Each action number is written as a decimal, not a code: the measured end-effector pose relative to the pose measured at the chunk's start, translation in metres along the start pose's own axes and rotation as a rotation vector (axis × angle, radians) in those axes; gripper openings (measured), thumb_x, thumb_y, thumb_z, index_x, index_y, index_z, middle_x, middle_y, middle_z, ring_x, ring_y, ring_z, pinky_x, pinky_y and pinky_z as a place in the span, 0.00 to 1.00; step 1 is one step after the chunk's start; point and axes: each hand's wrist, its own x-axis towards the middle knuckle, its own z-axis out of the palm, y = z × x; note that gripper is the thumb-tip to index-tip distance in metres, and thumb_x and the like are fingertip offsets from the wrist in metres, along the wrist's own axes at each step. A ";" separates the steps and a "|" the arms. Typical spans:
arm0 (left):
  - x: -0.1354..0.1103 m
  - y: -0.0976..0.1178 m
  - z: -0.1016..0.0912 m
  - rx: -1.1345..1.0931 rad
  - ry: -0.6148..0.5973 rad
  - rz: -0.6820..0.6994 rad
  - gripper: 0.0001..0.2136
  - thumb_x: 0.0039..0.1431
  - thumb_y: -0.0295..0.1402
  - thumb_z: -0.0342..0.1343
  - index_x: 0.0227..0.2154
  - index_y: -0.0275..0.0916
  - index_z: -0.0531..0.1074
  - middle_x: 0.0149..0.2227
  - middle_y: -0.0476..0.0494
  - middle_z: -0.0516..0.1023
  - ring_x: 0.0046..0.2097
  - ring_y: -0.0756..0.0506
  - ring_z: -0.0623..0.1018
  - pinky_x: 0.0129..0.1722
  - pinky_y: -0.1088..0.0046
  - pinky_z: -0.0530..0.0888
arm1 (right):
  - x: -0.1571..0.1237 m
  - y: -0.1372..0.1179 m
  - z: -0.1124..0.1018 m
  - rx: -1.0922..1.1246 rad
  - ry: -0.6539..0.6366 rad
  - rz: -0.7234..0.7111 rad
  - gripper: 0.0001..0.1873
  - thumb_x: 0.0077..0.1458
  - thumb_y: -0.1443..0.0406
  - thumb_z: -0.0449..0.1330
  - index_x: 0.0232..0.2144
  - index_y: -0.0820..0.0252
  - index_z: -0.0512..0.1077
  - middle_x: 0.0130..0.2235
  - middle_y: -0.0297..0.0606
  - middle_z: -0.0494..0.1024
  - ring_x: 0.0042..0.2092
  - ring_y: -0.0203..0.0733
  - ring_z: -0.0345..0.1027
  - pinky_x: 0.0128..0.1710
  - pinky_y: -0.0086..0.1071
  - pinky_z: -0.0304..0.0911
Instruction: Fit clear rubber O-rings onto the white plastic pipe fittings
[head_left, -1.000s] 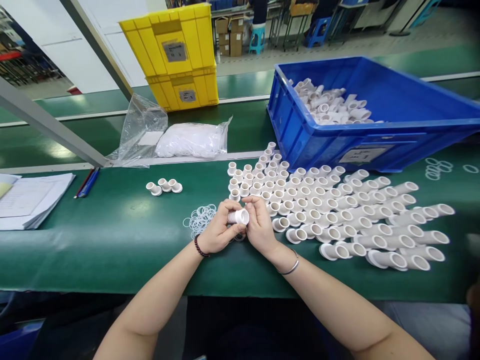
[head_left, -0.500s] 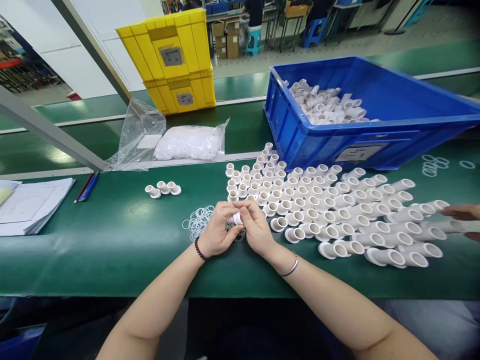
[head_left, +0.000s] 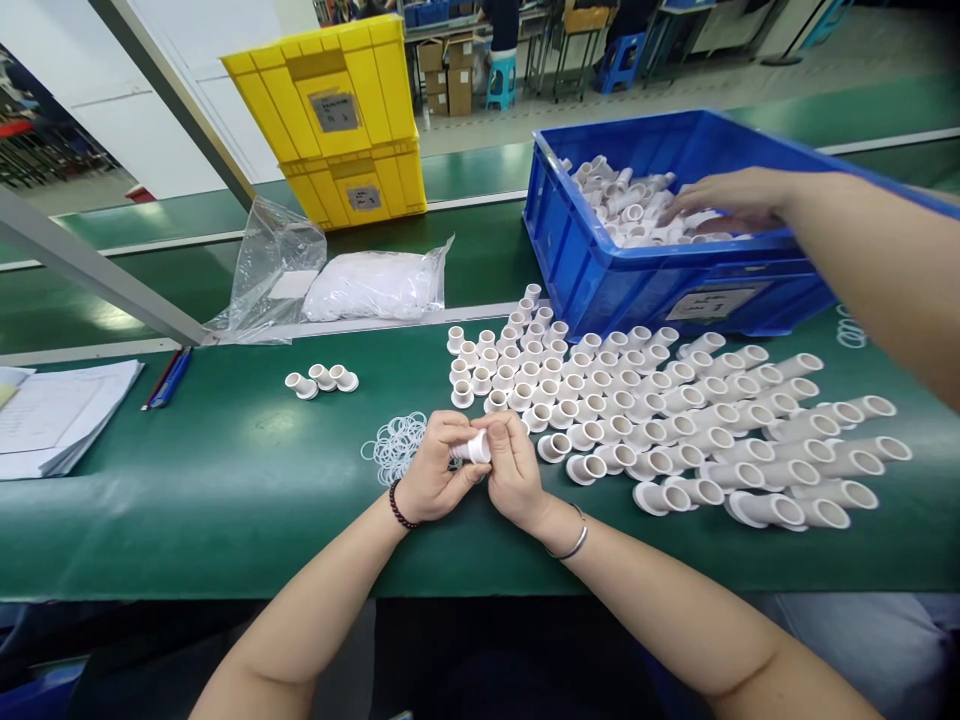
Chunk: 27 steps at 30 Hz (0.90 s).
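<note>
A small white plastic fitting (head_left: 475, 447) is pinched between both my hands just above the green table. My left hand (head_left: 435, 468) is closed round its left end. My right hand (head_left: 512, 465) is closed on its right end, fingers pressing at the rim. A loose pile of thin white rings (head_left: 394, 441) lies right beside my left hand. Rows of white fittings (head_left: 645, 410) stand to the right of my hands.
A co-worker's arm (head_left: 862, 250) reaches from the right into a blue bin (head_left: 600, 270) of white fittings. Three fittings (head_left: 321, 379) stand apart at left. Paper stack (head_left: 52, 415), pens (head_left: 169, 377), plastic bags (head_left: 352, 280) and yellow crates (head_left: 337, 110) sit further back.
A co-worker's arm has come in from the right and reached into the blue bin. My hands stay together on the fitting, shifting it slightly between the fingers.
</note>
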 end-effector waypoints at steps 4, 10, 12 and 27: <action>0.000 0.000 0.000 -0.014 0.006 0.000 0.17 0.58 0.34 0.55 0.48 0.39 0.60 0.42 0.41 0.64 0.44 0.45 0.66 0.43 0.64 0.67 | 0.000 0.000 -0.001 0.012 -0.014 0.024 0.15 0.65 0.57 0.45 0.35 0.58 0.66 0.32 0.35 0.69 0.31 0.34 0.63 0.31 0.30 0.60; 0.001 -0.001 0.000 -0.037 0.017 0.016 0.17 0.58 0.32 0.56 0.49 0.37 0.60 0.42 0.40 0.63 0.45 0.46 0.66 0.44 0.65 0.67 | 0.001 0.001 -0.003 0.018 -0.042 0.052 0.17 0.65 0.55 0.45 0.34 0.59 0.66 0.31 0.36 0.69 0.30 0.34 0.62 0.30 0.30 0.60; 0.001 -0.002 0.000 -0.041 0.016 0.019 0.17 0.58 0.32 0.56 0.49 0.37 0.60 0.42 0.41 0.63 0.45 0.46 0.66 0.44 0.65 0.66 | 0.002 0.000 -0.003 0.023 -0.046 0.064 0.18 0.65 0.54 0.45 0.34 0.59 0.66 0.31 0.36 0.70 0.29 0.34 0.62 0.29 0.30 0.60; -0.001 -0.005 -0.001 -0.082 0.011 -0.003 0.18 0.56 0.31 0.57 0.48 0.38 0.60 0.41 0.41 0.63 0.44 0.45 0.66 0.44 0.64 0.66 | 0.005 -0.001 -0.003 0.237 -0.120 0.215 0.18 0.63 0.52 0.48 0.32 0.59 0.66 0.23 0.31 0.65 0.21 0.31 0.57 0.19 0.27 0.54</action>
